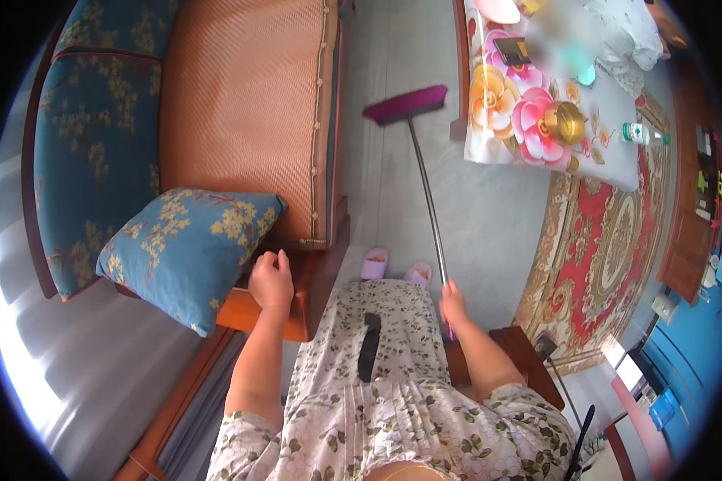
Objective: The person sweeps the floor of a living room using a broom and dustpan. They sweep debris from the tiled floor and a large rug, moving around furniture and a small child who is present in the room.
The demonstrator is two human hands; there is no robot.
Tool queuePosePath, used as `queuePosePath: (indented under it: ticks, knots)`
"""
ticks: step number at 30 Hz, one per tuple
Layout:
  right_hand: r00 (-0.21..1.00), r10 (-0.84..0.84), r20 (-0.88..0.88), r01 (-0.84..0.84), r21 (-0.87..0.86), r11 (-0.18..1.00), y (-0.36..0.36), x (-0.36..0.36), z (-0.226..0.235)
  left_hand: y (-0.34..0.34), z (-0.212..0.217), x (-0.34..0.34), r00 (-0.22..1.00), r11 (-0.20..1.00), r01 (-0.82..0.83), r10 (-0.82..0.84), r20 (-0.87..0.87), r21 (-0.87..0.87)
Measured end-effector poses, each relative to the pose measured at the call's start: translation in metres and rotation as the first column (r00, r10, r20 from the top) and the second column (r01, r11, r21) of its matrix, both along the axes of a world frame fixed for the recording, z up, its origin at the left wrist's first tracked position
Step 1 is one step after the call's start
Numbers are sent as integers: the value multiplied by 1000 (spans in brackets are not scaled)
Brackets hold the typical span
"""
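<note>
Sweeping broom (425,188) held in the closed right hand (453,303), long axis running away from the person, magenta head farthest. Left hand (271,280), fingers curled, rests beside the blue cushion (188,252).

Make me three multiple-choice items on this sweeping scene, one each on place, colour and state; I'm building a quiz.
1. Where is the broom head?
A. on the sofa
B. on the grey floor between sofa and table
C. on the red rug
2. What colour is the cushion?
A. blue with yellow flowers
B. plain red
C. white
3. What does the right hand do?
A. hangs empty
B. grips the broom handle
C. holds a bottle

Answers: B, bristles lie on bare floor; A, its pattern shows; B, fingers close round the handle.
</note>
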State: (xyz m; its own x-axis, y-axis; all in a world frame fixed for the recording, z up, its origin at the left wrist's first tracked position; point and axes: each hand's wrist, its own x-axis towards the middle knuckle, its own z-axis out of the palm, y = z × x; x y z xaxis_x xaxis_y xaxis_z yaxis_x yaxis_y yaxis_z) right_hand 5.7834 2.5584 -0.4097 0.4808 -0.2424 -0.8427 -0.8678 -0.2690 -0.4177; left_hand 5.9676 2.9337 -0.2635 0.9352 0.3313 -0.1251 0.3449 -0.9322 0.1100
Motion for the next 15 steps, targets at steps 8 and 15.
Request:
queuePosePath:
  ticks: [8,15]
  knots:
    - [930,215,-298,-292,-245,924,-57,-148,235,-5,3,6,991,998,-58,58,-123,8]
    - [878,466,-108,-477,-285,831,-53,-82,178,-5,5,5,978,993,-105,112,-178,49]
